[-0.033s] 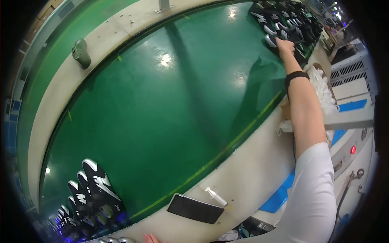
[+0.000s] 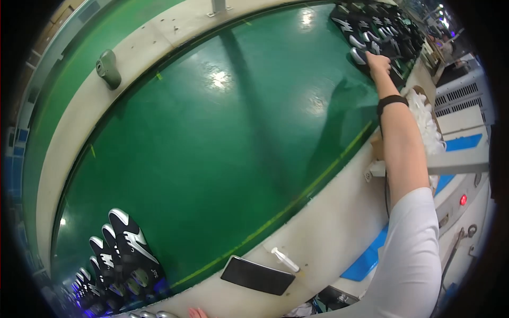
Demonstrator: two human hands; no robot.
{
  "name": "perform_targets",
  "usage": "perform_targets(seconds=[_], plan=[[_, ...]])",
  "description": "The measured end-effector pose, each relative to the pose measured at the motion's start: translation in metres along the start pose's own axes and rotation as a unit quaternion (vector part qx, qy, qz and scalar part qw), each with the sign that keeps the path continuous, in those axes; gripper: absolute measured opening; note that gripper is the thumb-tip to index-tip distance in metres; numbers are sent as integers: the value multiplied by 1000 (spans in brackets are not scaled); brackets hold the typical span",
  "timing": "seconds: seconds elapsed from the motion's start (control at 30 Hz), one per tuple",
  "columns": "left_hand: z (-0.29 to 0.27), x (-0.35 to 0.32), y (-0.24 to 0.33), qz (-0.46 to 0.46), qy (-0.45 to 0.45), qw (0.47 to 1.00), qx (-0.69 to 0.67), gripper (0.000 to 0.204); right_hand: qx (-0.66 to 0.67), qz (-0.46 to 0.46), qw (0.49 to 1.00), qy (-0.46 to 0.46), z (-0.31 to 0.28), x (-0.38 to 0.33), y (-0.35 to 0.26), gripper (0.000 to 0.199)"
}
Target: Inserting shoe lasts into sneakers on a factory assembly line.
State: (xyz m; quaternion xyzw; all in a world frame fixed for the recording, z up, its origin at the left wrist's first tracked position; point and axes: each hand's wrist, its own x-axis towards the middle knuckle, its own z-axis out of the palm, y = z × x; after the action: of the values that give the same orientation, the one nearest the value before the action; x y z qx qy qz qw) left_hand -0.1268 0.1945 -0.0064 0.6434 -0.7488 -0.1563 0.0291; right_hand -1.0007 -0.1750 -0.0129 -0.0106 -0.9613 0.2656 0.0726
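Note:
At the far right, my right hand (image 2: 379, 64) is closed on the edge of a black shoe upper (image 2: 358, 56) with a silver toe. That piece lies at the near end of a row of similar black and silver uppers (image 2: 366, 24) on the green belt. My left hand (image 2: 197, 312) barely shows at the lower edge, its fingertips stretched out and no object visible in them. Beside it, silver toes of more shoe uppers (image 2: 151, 315) are cut off by the frame.
A second row of shoe uppers (image 2: 132, 246) stands at the lower left of the green belt (image 2: 212, 153). On the pale near ledge lie a dark phone (image 2: 257, 275) and a white syringe-like tube (image 2: 285, 259). A grey-green handheld device (image 2: 108, 70) rests across the belt. White crumpled material (image 2: 424, 119) sits by my right forearm.

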Motion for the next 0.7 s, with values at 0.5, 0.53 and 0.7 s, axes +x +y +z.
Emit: perform_targets(seconds=[0.5, 0.53, 0.7], plan=[[17, -22, -17, 19, -15, 1000, -9, 60, 272, 57, 956, -89, 68, 241, 61, 47], [16, -21, -15, 21, -13, 1000, -8, 59, 289, 48, 948, -123, 74, 246, 53, 36], [11, -10, -8, 27, -11, 1000, -8, 60, 66, -275, 921, -267, 115, 206, -15, 25]])
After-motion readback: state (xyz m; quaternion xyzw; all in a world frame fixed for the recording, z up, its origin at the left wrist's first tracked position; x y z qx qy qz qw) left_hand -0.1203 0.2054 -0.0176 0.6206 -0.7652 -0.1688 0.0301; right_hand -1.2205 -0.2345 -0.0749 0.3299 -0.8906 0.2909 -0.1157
